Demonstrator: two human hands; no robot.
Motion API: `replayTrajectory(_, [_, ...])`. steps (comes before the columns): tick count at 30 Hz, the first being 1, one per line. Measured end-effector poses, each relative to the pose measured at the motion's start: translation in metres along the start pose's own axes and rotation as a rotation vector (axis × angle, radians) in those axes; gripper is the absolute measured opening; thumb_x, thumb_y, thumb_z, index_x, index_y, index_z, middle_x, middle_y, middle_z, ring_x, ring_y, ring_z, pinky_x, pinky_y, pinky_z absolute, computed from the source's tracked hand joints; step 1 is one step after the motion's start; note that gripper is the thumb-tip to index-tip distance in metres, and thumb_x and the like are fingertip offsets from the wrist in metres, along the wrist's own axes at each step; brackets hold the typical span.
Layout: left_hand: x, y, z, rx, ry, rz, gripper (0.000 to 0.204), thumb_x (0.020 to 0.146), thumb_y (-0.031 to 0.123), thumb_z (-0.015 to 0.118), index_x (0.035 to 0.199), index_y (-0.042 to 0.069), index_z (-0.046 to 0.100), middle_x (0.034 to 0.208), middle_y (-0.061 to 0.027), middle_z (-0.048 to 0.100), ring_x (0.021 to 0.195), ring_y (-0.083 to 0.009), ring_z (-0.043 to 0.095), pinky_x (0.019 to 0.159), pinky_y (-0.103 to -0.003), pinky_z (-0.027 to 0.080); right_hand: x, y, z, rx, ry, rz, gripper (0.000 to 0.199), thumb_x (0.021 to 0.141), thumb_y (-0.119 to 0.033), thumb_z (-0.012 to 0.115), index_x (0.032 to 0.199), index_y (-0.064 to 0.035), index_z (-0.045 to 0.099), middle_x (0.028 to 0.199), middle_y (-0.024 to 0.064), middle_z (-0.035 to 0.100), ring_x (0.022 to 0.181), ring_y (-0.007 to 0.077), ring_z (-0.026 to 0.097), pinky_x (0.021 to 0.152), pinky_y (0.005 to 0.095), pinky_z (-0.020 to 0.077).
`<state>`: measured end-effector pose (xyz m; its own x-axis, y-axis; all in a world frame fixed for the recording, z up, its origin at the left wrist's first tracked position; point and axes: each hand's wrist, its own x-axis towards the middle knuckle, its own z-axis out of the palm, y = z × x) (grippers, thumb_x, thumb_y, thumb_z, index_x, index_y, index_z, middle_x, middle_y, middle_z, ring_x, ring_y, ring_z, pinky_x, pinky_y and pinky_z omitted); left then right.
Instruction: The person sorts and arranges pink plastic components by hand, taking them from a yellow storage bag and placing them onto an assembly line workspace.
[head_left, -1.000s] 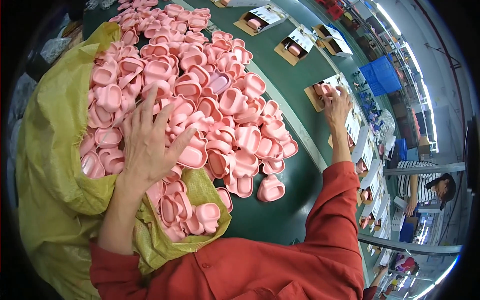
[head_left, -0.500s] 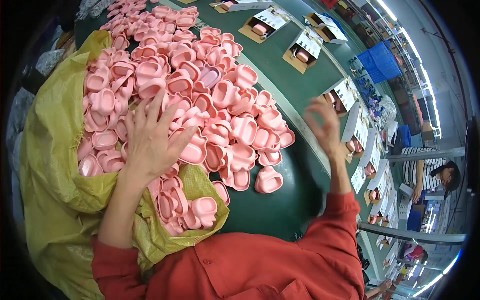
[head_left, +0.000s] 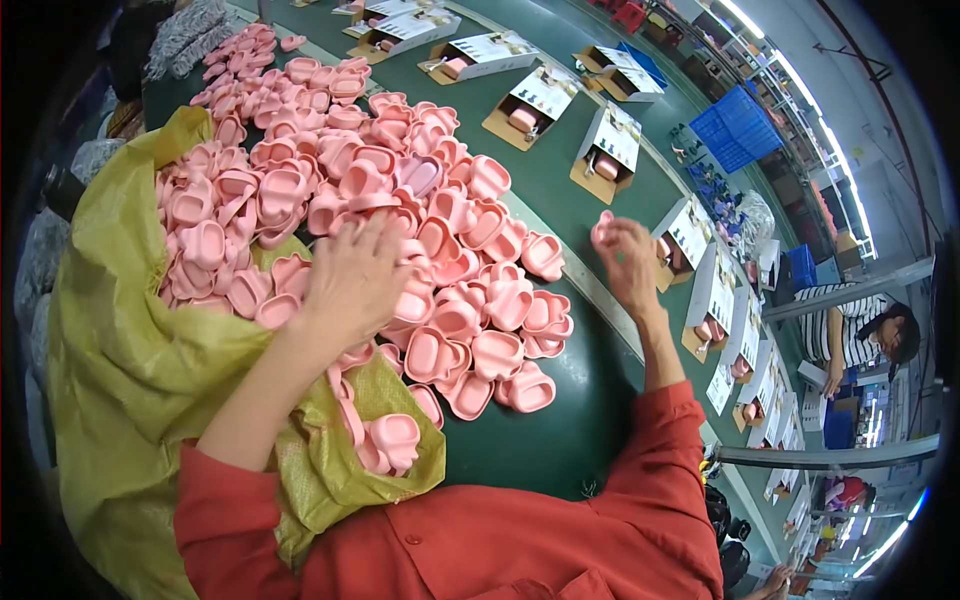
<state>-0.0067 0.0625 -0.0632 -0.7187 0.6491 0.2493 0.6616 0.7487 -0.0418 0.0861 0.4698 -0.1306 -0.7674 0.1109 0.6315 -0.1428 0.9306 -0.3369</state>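
A large heap of pink moulded pieces (head_left: 497, 355), shaped like small dishes with a raised oval rim, covers the left of the green table. My left hand (head_left: 352, 278) rests on the heap, its fingers stretched out and holding nothing I can see. Beyond the table's metal edge strip, my right hand (head_left: 632, 268) is raised close to the open boxes, fingers curled with a small pink piece (head_left: 602, 228) at the tips. A yellow woven sack (head_left: 150, 350) lies under my left forearm, with pink pieces in its mouth. One lilac piece (head_left: 420, 175) stands out among the pink ones.
Open printed cartons (head_left: 610, 150) with pink items inside line the green belt (head_left: 545, 165) beyond the metal strip (head_left: 600, 300). A blue crate (head_left: 735, 128) stands farther off. At the right, a person in a striped shirt (head_left: 835, 325) works beside the line.
My left hand has moved right across the heap, and pieces have shifted towards me. A pink piece now shows at my right hand's fingertips. The cartons appear slightly shifted in view.
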Motion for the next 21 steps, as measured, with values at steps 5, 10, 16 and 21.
replayTrajectory(5, [-0.015, 0.017, -0.053, 0.262, -0.056, 0.044, 0.051, 0.094, 0.028, 0.056, 0.135, -0.002, 0.053, 0.146, -0.021, 0.048, 0.128, -0.036, 0.05, 0.11, -0.054, 0.033, 0.053, 0.065, -0.005, -0.125, 0.023, 0.034, 0.012, 0.083, -0.019, 0.075, 0.084, -0.007, 0.071, 0.118, 0.0099, 0.068, 0.106, 0.0311, 0.062, 0.089, 0.0446, 0.0473])
replayTrajectory(10, [-0.033, 0.069, -0.08, -0.078, -0.115, 0.517, 0.052, 0.083, 0.022, 0.066, 0.13, 0.0, 0.056, 0.144, -0.0208, 0.048, 0.133, -0.0359, 0.046, 0.112, -0.056, 0.031, 0.078, 0.087, -0.014, -0.533, 0.002, 0.24, 0.022, 0.084, -0.028, 0.072, 0.085, -0.0059, 0.072, 0.116, 0.0124, 0.068, 0.112, 0.033, 0.061, 0.092, 0.0505, 0.0429])
replayTrajectory(16, [-0.052, 0.092, -0.037, -0.192, -0.188, 0.759, 0.053, 0.087, 0.027, 0.065, 0.132, 0.002, 0.057, 0.152, -0.0218, 0.042, 0.144, -0.0376, 0.036, 0.115, -0.062, 0.026, 0.038, -0.021, -0.008, 0.242, -0.206, -0.046, 0.023, 0.081, -0.02, 0.079, 0.099, -0.0074, 0.072, 0.127, 0.0126, 0.064, 0.121, 0.0322, 0.058, 0.1, 0.0441, 0.0451])
replayTrajectory(21, [-0.045, 0.087, -0.008, -0.287, -0.13, 0.671, 0.05, 0.085, 0.026, 0.068, 0.133, 0.015, 0.059, 0.15, -0.0175, 0.045, 0.144, -0.0411, 0.034, 0.115, -0.067, 0.021, 0.017, -0.088, 0.012, 0.018, -0.258, -0.149, 0.026, 0.083, -0.026, 0.079, 0.099, -0.0086, 0.068, 0.131, 0.0115, 0.06, 0.121, 0.0312, 0.055, 0.102, 0.0444, 0.0376])
